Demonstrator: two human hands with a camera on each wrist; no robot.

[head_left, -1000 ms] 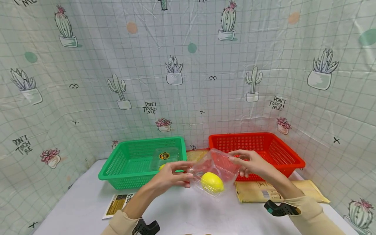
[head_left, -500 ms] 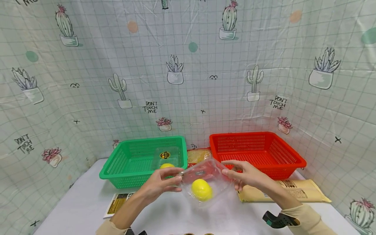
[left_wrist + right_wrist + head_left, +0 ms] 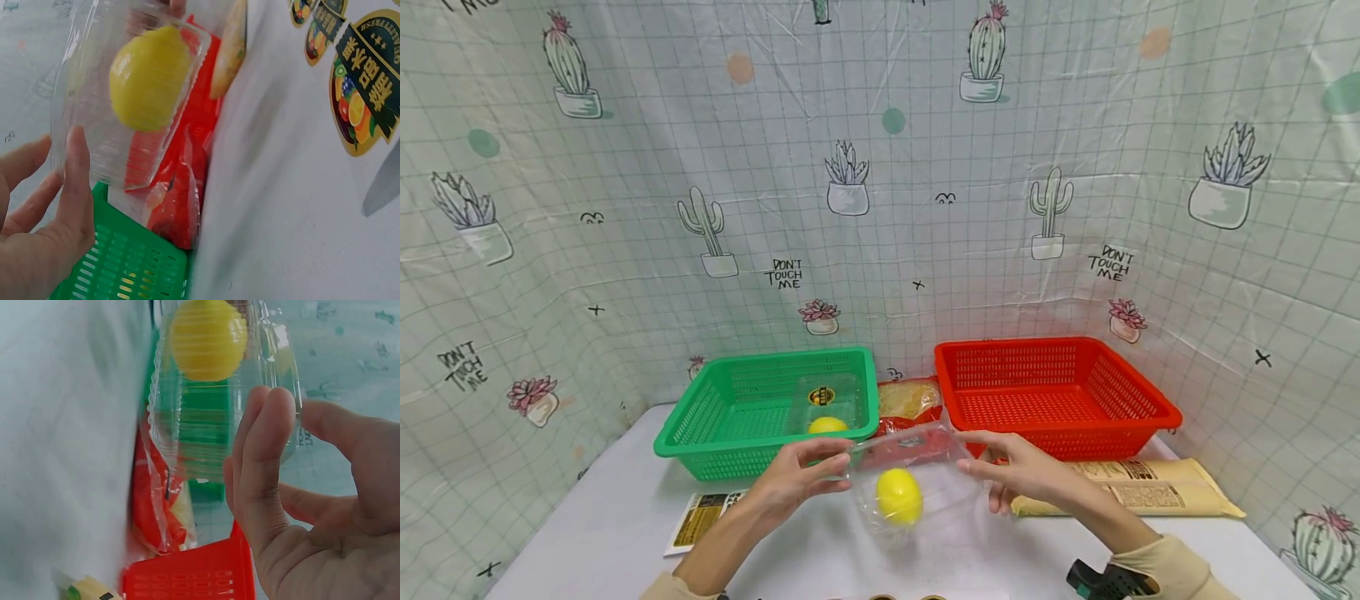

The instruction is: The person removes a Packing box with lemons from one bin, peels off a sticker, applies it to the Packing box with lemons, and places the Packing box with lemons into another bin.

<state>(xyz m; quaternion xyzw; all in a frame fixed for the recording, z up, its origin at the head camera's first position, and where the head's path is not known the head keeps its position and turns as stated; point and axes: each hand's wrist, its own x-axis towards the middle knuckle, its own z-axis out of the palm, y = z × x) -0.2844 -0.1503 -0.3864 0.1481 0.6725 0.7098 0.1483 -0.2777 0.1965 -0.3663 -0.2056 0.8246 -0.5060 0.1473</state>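
A clear plastic box (image 3: 943, 483) hangs above the white table, tilted, with one yellow lemon (image 3: 899, 497) inside. My left hand (image 3: 797, 477) pinches its left rim between thumb and fingers. On the opposite side my right hand (image 3: 1018, 467) pinches the right rim. In the left wrist view the lemon (image 3: 150, 78) shows through the ribbed plastic, beyond the left fingers (image 3: 76, 169). From the right wrist, the lemon (image 3: 208, 340) sits toward the box's far end, and the thumb and fingers (image 3: 265, 444) meet at the box edge.
Behind, a green basket (image 3: 722, 468) holds another lemon (image 3: 827, 425) and a clear box with a black label (image 3: 822, 396). A red basket (image 3: 1060, 442) stands right. Between them lies a red-and-clear packet (image 3: 910, 400). A beige package (image 3: 1157, 487), a printed packet (image 3: 696, 525) and fruit stickers (image 3: 369, 94) lie nearby.
Both hands have carried the box left and down, toward my body. The lemon has moved with it. Both hands keep their hold on the rims.
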